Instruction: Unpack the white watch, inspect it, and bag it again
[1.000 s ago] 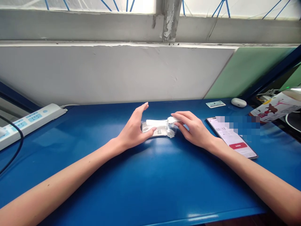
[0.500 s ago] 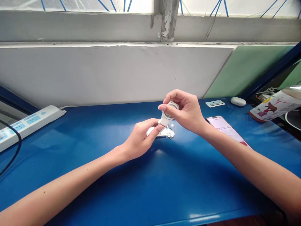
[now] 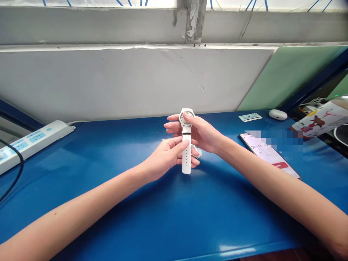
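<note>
Blue desk (image 3: 174, 217), glossy, fills lower view; clock hrs below taken from the watch, 12 = straight away from wearer. White wall panel (image 3: 108, 83) at 12, green panel (image 3: 293, 76) approx 2. White pwr strip (image 3: 50, 135) at 9, blue socket plates, any marks too small to read. Tilted container (image 3: 318, 119) just before 3, wrap printed w/ brown + red pics; lettering unreadable. L hand (image 3: 166, 156), at approx 8, pinches lower strap (image 3: 186, 161) betw thumb & fingers. R hand (image 3: 206, 134), approx 3, grips watch head, thumb over part of dial (image 3: 182, 119), fingers behind. Phone (image 3: 268, 156) flat on desk just past 3, screen lit: 00:18:4, last digit blurred out; red bar lower down. White watch (image 3: 186, 137) mid-view, held above desk, dial at 12 end, perforated strap tip free at 6; no brand legible. White card (image 3: 250, 117), dark print too tiny to read, & white rounded pod (image 3: 277, 115), both betw 2 & 3. Clear/silvery bit (image 3: 199, 152) approx 4, partly hidden behind fingers.
</note>
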Available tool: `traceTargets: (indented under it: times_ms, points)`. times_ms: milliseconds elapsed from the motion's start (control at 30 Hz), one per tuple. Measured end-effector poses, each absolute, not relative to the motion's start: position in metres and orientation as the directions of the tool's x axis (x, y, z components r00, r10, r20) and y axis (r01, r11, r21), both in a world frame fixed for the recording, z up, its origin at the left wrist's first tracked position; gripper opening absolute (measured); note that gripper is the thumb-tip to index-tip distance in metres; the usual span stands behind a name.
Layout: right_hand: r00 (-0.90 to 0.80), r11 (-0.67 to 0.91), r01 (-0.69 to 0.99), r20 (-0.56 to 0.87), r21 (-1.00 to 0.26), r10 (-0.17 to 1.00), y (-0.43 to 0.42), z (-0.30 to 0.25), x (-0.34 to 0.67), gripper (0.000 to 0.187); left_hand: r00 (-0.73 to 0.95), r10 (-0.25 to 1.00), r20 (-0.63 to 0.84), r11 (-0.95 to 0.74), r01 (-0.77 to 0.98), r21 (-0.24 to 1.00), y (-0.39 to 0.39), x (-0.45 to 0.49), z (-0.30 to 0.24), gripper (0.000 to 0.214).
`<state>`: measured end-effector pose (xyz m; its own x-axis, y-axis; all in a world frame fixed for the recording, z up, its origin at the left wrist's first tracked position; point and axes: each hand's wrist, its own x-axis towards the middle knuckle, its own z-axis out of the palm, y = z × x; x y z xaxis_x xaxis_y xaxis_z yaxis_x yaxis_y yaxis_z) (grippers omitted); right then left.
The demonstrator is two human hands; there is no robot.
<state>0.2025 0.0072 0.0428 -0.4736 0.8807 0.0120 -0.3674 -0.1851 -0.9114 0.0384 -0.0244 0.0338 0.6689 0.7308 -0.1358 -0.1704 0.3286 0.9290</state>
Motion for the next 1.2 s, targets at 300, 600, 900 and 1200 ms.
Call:
traceTargets:
  times_ms: [300, 600, 900, 1200]
  points:
    - [-0.527, -0.285, -0.443, -0.010, -0.850, 0.850, 0.0089, 0.0385, 0.2007, 0.035, 0.678, 0.707, -0.200, 0.452, -0.217, 0.865, -0.0261, 0.0390, 0.0280, 0.027]
    - [-0.503, -0.309, -0.441, -0.053, -0.843, 0.863, 0.0070, 0.0360, 0.1976, 0.035, 0.732, 0.658, -0.176, 0.523, -0.276, 0.806, -0.0270, 0.0389, 0.0244, 0.026]
    - [-0.527, -0.304, -0.437, -0.033, -0.847, 0.849, 0.0078, 0.0373, 0.1987, 0.039, 0.705, 0.675, -0.219, 0.547, -0.278, 0.790, -0.0300, 0.0400, 0.0260, 0.022]
    - [-0.503, -0.294, -0.414, -0.053, -0.862, 0.863, 0.0071, 0.0357, 0.1977, 0.039, 0.718, 0.642, -0.270, 0.579, -0.223, 0.784, -0.0315, 0.0395, 0.0238, 0.030]
